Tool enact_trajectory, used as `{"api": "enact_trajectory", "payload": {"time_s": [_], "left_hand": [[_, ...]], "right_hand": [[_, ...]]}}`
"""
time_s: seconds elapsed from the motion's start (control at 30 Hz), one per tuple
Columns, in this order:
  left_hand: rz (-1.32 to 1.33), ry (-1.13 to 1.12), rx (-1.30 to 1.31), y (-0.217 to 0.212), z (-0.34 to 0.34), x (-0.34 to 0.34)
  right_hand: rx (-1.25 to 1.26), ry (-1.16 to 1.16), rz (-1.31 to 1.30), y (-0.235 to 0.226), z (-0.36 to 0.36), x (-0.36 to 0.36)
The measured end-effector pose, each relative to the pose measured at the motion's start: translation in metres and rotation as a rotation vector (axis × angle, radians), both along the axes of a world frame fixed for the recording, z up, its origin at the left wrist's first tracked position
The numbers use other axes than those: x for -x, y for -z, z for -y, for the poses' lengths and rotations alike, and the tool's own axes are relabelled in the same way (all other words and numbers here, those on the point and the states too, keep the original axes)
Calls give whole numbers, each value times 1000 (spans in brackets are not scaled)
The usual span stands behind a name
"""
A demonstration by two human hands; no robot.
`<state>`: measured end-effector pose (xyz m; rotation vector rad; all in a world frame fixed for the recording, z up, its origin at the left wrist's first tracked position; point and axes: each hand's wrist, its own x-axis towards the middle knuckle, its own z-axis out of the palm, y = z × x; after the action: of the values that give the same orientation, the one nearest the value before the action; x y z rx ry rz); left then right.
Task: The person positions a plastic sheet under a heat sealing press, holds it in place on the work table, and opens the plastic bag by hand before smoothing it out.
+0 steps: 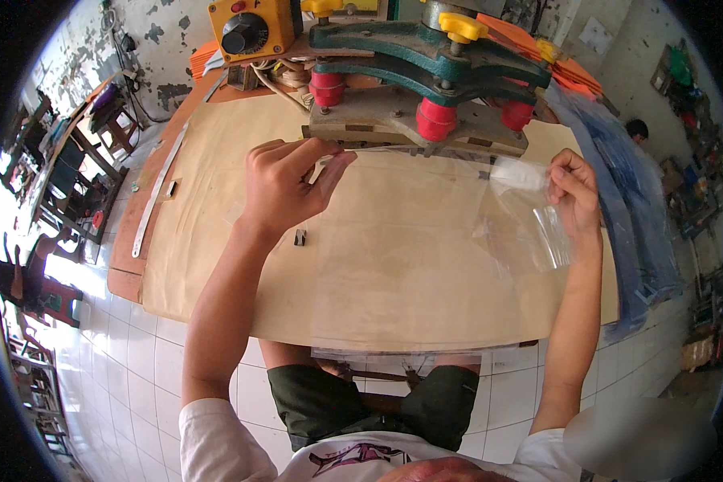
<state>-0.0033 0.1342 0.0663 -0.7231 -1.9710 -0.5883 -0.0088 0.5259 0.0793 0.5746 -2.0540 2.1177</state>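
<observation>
- Left hand (pixel 285 183): fingers pinched on one edge of a clear plastic sheet (pixel 426 241), just before the green press machine (pixel 426 72)
- Right hand (pixel 574 193): pinching the sheet's far corner, raised off the board
- Sheet stretched between both hands above the tan-covered workbench (pixel 217 265)
- Small dark clip (pixel 300 237) lies on the bench near the left wrist
</observation>
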Motion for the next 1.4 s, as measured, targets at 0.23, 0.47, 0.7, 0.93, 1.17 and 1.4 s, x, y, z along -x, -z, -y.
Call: {"api": "enact_trajectory", "payload": {"time_s": [0.23, 0.47, 0.7, 0.93, 1.17, 1.4], "left_hand": [[-4, 13, -3, 3, 3, 2], [7, 52, -15, 1, 2, 2], [55, 90, -59, 0, 2, -1], [112, 147, -111, 0, 2, -1], [124, 184, -113, 4, 4, 2], [140, 194, -116, 3, 4, 2]], "right_hand": [[70, -44, 9, 4, -7, 6], [118, -79, -3, 1, -14, 5], [125, -104, -11, 0, -14, 4], [153, -129, -17, -2, -14, 3], [171, -143, -13, -2, -15, 3], [182, -158, -12, -1, -16, 4]]}}
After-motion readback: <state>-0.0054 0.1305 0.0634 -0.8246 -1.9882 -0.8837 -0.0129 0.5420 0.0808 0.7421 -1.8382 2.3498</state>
